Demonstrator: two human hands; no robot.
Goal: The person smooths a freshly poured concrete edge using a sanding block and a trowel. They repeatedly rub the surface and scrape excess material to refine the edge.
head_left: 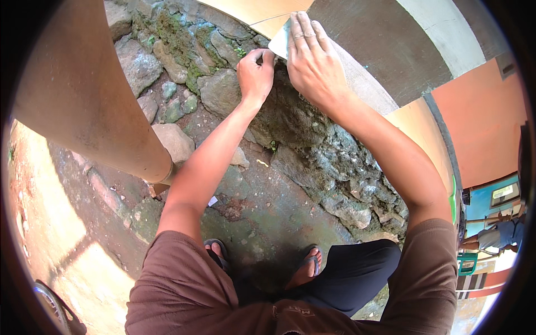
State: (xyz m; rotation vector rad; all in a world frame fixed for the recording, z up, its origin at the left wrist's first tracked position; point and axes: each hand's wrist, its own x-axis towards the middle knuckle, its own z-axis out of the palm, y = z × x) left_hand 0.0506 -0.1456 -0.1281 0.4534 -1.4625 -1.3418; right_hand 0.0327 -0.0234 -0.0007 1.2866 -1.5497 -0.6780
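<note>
My right hand [317, 70] lies flat with its fingers stretched out together, over a pale, flat-looking patch or piece [279, 42] at the wall. Whether that piece is loose or part of the wall, I cannot tell. The fingertips look dusted with whitish powder. Just left of it, my left hand [255, 78] is closed, thumb and forefinger curled toward each other beside the wall's lower edge. Anything inside that grip is hidden. Beneath both hands runs a rough stone footing [296, 111]. A grey-and-white painted wall [379, 39] rises past my right hand.
A thick brown post [84, 84] stands close on my left. Loose rocks [173, 142] and mossy stones line the ground. My sandalled feet stand on uneven concrete [262, 218]. A wheel [50, 304] shows at lower left. A person [505, 234] is far right, near a green chair [467, 263].
</note>
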